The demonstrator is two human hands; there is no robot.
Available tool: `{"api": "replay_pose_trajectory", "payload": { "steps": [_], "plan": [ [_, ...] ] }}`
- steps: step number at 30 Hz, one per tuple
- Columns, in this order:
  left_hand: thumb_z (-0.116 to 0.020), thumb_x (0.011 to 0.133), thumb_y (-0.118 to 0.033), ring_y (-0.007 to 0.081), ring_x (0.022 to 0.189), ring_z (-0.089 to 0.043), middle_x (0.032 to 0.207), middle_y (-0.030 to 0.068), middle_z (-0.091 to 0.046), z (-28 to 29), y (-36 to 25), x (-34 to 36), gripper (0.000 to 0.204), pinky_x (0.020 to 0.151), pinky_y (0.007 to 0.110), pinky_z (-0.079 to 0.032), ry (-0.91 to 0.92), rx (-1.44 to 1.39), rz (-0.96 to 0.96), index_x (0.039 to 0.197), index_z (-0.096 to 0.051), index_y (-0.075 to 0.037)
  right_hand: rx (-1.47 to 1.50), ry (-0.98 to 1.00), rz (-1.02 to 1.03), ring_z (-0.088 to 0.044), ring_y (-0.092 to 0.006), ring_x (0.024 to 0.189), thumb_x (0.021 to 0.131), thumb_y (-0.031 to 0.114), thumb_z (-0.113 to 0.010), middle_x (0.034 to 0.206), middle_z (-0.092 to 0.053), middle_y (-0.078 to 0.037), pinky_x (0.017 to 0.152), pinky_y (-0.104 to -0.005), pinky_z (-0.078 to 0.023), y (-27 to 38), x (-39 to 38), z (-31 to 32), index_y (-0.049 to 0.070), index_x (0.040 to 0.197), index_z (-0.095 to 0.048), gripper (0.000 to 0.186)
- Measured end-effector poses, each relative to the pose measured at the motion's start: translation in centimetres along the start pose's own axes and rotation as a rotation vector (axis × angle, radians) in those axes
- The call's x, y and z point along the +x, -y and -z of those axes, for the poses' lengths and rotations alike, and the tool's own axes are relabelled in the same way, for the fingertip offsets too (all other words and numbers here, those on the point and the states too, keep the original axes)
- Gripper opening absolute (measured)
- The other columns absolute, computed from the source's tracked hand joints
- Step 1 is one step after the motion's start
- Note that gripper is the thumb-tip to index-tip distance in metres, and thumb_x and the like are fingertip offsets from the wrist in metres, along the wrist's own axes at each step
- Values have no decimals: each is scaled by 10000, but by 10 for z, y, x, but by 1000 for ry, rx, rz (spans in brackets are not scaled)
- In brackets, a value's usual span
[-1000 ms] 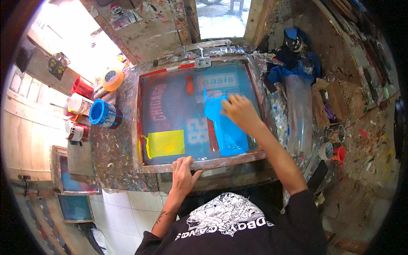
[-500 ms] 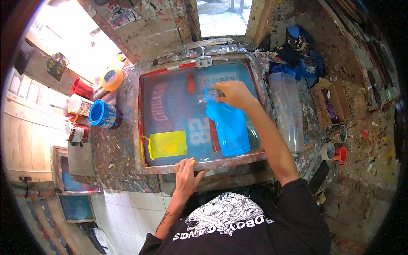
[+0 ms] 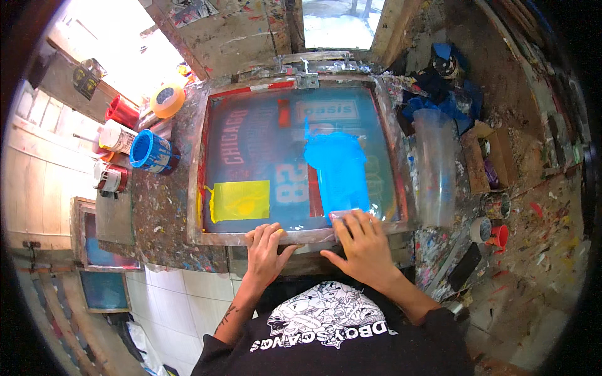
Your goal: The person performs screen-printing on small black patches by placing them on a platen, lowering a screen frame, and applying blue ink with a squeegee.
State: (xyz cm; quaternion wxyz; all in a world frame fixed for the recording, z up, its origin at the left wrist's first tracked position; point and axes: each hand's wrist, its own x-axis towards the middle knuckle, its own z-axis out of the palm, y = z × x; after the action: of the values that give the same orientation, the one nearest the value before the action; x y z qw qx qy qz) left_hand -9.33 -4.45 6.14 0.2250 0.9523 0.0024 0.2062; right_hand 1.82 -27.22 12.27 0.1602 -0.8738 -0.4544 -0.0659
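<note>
Under the person's right hand [image 3: 364, 247], at the near rail of the screen frame [image 3: 216, 239], a small pale piece [image 3: 340, 218] is mostly hidden, its shape unclear. Beyond the frame, the view's top edge crops a bright opening [image 3: 338, 24]; right of the frame, a purple item [image 3: 490, 174] in a cardboard box [image 3: 475, 164] is too small to identify.

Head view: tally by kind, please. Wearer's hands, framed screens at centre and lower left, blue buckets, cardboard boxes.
Hands: 2 (left hand, right hand)
Framed screens: 3 (inked screen, blue-and-red screen, teal screen)
Blue bucket: 1
Cardboard box: 1
Total: 7
</note>
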Motion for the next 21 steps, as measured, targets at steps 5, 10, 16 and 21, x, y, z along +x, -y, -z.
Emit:
{"api": "replay_pose_trajectory", "payload": {
  "steps": [5,10,16,21],
  "plan": [
    [-890,718,-218,278,1017,-608,1091,98,-651,82,-51,76,424,885,409,-377,-17,115,-90,1024,-636,-69,-195,-145,88,-601,-293,952,664,453,-862,1006,-600,-101,879,-468,-478,-19,34,46,55,1287,-602,784],
    [-866,758,-224,248,805,-631,944,70,-649,46,-53,90,358,767,370,-451,-343,102,-501,1055,-712,-98,-84,-316,178,-647,-298,874,480,405,-924,923,-628,-79,797,-437,-497,-51,118,137,110,1156,-664,782],
    [-610,988,-320,374,1524,-307,1522,194,-516,-120,54,131,489,1247,508,-222,-71,148,-22,1390,-622,-42,-81,-355,326,-701,-324,832,549,448,-891,869,-687,-149,751,-454,-544,-66,212,184,66,1117,-659,723],
    [-641,972,-210,327,1289,-564,1311,162,-656,-92,46,126,377,1060,493,-441,-88,61,-16,1331,-687,-105,120,-184,232,-701,-292,776,635,451,-878,815,-705,-159,718,-419,-554,-77,231,191,17,1038,-665,630]
  ]
}}
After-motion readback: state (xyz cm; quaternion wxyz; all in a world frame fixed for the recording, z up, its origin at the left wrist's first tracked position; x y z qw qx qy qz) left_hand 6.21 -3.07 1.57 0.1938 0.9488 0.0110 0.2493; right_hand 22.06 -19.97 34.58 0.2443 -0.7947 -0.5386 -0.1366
